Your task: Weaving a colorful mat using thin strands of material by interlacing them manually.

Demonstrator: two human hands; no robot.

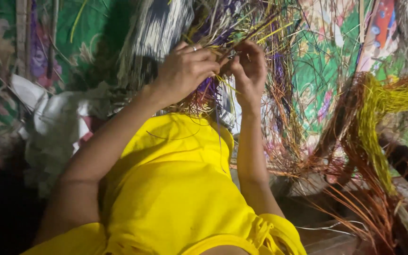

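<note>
Two-handed grip on thin multicoloured strands (pixel 242 33)

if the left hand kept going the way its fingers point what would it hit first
The left hand points right, toward the right hand, with the bundle of coloured straw strands pinched between them. It would probably meet those strands and the right hand's fingers almost at once, though depth is unclear.

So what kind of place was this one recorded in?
Probably a home craft spot for weaving: both hands, left hand and right hand, work dyed straw strands; a yellow and orange strand bundle lies beside, over floral cloth.
</note>
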